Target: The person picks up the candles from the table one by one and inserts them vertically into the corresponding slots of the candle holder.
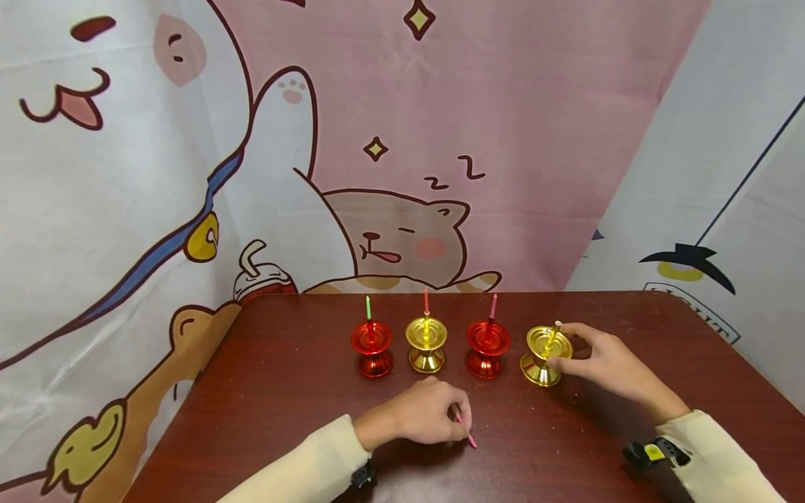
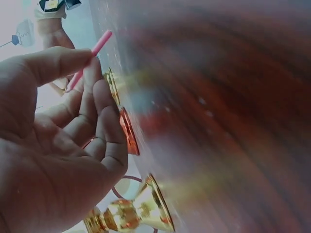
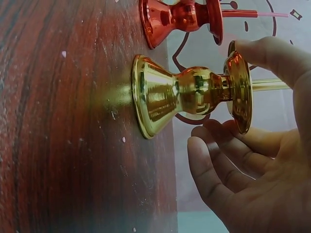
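Observation:
My left hand (image 1: 428, 412) is low over the front of the table and pinches a thin pink candle (image 2: 102, 42) between thumb and fingertips. At the right end of a row, my right hand (image 1: 610, 360) grips a gold candle holder (image 3: 155, 97) by its dish, thumb on one side and fingers on the other. This holder leans slightly, and its upright gold tube (image 1: 553, 337) carries no coloured stick. I cannot tell whether its whole base touches the table. Beside it stands a red candle holder (image 1: 484, 367) bearing a magenta candle (image 1: 493, 305).
Further left are a gold holder (image 1: 426, 361) with a red candle (image 1: 426, 302) and a red holder (image 1: 375, 365) with a green candle (image 1: 368, 307). All stand on a dark red-brown table (image 1: 283, 391). A cartoon-printed cloth (image 1: 522, 140) hangs behind.

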`<state>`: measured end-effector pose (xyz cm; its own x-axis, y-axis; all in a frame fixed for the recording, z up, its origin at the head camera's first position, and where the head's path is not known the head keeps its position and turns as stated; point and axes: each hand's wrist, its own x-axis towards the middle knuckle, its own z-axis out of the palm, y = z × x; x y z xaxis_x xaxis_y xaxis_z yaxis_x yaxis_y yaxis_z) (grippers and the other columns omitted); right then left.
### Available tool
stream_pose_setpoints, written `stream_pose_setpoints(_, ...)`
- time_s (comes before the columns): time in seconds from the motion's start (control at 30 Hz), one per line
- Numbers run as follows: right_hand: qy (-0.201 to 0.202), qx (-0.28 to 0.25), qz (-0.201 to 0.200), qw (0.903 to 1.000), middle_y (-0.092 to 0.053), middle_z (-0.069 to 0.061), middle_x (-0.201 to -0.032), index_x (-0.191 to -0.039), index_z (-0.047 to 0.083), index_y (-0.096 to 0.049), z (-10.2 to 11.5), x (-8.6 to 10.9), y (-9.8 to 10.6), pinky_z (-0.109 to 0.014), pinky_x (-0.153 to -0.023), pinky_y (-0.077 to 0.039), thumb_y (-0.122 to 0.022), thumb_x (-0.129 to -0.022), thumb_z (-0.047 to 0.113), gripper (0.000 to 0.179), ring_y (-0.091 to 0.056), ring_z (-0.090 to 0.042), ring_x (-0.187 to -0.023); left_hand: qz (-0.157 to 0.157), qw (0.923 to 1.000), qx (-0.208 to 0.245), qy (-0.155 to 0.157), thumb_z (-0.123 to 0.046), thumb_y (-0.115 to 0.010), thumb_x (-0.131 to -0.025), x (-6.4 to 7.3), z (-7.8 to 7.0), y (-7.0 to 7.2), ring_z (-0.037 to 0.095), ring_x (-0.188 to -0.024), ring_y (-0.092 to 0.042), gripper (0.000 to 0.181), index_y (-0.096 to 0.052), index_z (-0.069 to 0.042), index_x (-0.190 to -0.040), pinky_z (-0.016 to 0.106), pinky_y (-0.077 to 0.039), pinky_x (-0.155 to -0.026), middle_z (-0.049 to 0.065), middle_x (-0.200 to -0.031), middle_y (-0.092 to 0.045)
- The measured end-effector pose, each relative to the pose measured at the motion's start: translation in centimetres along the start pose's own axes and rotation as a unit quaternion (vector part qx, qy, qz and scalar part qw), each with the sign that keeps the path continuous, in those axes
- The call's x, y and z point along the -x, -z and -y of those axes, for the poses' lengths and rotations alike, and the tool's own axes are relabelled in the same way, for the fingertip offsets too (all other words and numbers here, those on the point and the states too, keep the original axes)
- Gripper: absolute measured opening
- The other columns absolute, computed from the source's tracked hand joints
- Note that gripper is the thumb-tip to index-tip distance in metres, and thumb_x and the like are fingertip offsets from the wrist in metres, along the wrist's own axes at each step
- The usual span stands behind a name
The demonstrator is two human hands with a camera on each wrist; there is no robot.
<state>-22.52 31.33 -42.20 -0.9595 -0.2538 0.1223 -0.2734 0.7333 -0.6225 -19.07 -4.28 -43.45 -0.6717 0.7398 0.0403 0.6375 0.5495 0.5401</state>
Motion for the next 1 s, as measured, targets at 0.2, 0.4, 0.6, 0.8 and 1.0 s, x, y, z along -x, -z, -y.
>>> stream_pose_setpoints(0.2, 0.006, -0.006, 0.002, 1.0, -0.072, -0.019, -0.124, -0.15, -0.009, -0.055, 0.0, 0.1, 0.1, -0.03, -0.075, -0.059, -0.087, -0.095, 0.034, 0.077, -0.073, -0.021, -0.095, 0.003, 0.9997, 0.01, -0.023, -0.011, -0.082, -0.086, -0.7, -1.2, -0.1, -0.018, -0.06, -0.052, 0.014, -0.078, -0.024, -0.082, 0.009, -0.046, -0.059, -0.029, -0.06, -0.056)
stream_pose_setpoints(0.4, 0.022, -0.017, 0.005, 0.9996, -0.072, -0.015, -0.12, -0.146, -0.008, -0.058, 0.2, 0.2, 0.1, -0.029, -0.075, -0.06, -0.09, -0.093, 0.031, 0.072, -0.073, -0.022, -0.097, 0.017, 0.9992, 0.011, -0.034, -0.009, -0.084, -0.085, -1.0, -2.2, -0.7, -0.018, -0.058, -0.051, 0.016, -0.079, -0.024, -0.081, 0.009, -0.047, -0.058, -0.028, -0.059, -0.057)
stream_pose_setpoints(0.6, 0.03, -0.018, 0.007, 0.9994, -0.073, -0.013, -0.118, -0.143, -0.008, -0.06, 0.5, 0.6, 0.0, -0.029, -0.074, -0.061, -0.09, -0.092, 0.03, 0.07, -0.073, -0.024, -0.098, 0.022, 0.9985, 0.01, -0.05, -0.008, -0.085, -0.084, -1.3, -2.9, -1.3, -0.018, -0.056, -0.051, 0.018, -0.078, -0.024, -0.079, 0.008, -0.046, -0.058, -0.028, -0.059, -0.057)
stream_pose_setpoints(0.8, 0.041, -0.017, 0.002, 0.999, -0.074, -0.012, -0.117, -0.14, -0.008, -0.062, 0.7, 0.9, -0.2, -0.029, -0.073, -0.061, -0.092, -0.09, 0.028, 0.069, -0.073, -0.022, -0.096, 0.02, 0.9944, -0.035, -0.098, -0.013, -0.09, -0.086, -1.4, -3.4, -1.9, -0.023, -0.061, -0.046, 0.014, -0.083, -0.025, -0.082, 0.004, -0.044, -0.062, -0.028, -0.066, -0.06)
stream_pose_setpoints(1.0, 0.064, -0.021, -0.001, 0.9978, -0.074, -0.008, -0.112, -0.137, -0.007, -0.064, 0.9, 1.2, -0.5, -0.029, -0.07, -0.061, -0.093, -0.088, 0.023, 0.064, -0.072, -0.017, -0.093, 0.004, 0.9905, -0.056, -0.125, -0.028, -0.09, -0.094, -1.8, -3.0, -2.0, -0.025, -0.077, -0.048, 0.003, -0.089, -0.025, -0.093, 0.003, -0.042, -0.072, -0.023, -0.086, -0.071)
